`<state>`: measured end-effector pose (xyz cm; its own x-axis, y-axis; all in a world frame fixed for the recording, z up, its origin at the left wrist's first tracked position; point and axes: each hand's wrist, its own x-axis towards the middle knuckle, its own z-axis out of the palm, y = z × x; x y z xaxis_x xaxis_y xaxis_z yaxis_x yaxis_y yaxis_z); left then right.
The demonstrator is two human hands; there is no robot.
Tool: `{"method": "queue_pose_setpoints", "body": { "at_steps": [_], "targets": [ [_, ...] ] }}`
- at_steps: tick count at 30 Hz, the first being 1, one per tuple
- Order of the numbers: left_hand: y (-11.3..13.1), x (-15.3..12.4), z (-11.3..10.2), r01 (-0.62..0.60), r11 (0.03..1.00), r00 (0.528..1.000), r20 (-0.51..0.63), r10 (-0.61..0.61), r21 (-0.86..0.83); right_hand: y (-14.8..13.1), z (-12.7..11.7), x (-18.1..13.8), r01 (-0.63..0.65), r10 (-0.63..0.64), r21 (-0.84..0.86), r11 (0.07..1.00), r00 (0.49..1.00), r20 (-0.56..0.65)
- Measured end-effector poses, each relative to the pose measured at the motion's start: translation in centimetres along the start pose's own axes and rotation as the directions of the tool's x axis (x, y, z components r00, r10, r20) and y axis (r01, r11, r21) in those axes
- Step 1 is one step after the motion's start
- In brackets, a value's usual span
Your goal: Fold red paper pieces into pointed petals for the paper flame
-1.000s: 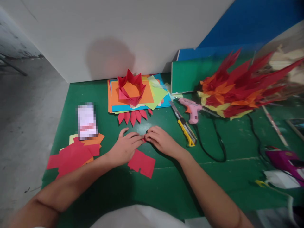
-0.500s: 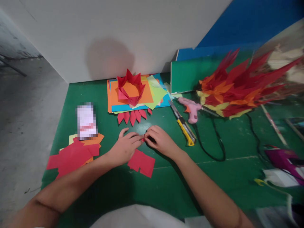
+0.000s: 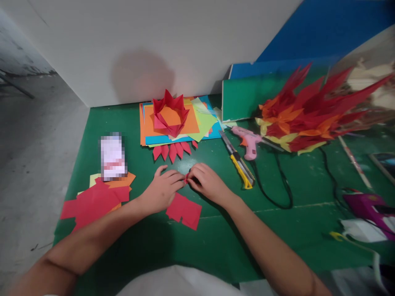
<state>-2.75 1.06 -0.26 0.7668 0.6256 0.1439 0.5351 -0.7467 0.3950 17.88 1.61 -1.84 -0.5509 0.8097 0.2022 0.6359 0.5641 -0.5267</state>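
Note:
A small piece of red paper (image 3: 186, 178) shows between my two hands, mostly hidden by fingers. My left hand (image 3: 163, 189) pinches its left side at the fingertips, thumb side raised. Closed on the right side of the same piece are the thumb and fingers of my right hand (image 3: 208, 185). Just below them a notched red paper sheet (image 3: 185, 211) lies flat, partly under my left hand. Beyond the hands, several red paper petals (image 3: 173, 153) lie in a row by a stack of coloured paper (image 3: 193, 117), which carries a pointed red paper ring (image 3: 156, 123).
A yellow utility knife (image 3: 239, 166) and a pink glue gun (image 3: 251, 142) with a black cord lie to the right. Red and orange paper flames (image 3: 311, 115) stand behind. Coloured scraps (image 3: 95, 201) and a blurred-out rectangle (image 3: 112, 158) are at left on the green table (image 3: 216, 246).
The fingers have shifted very slightly around the small red paper, and a little more of it shows. Everything else on the table stays in place.

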Motion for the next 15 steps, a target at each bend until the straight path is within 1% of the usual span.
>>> {"method": "queue_pose_setpoints", "body": {
  "at_steps": [6,15],
  "targets": [
    [0.13,-0.12,0.10,0.003,1.000,1.000,-0.004,-0.003,0.011,0.06,-0.09,0.09,-0.008,0.009,0.040,0.999,1.000,-0.017],
    [0.00,-0.25,0.13,-0.024,0.998,1.000,0.006,0.023,0.053,0.05,-0.51,0.22,-0.003,0.002,0.074,0.997,1.000,0.011]
  ]
}}
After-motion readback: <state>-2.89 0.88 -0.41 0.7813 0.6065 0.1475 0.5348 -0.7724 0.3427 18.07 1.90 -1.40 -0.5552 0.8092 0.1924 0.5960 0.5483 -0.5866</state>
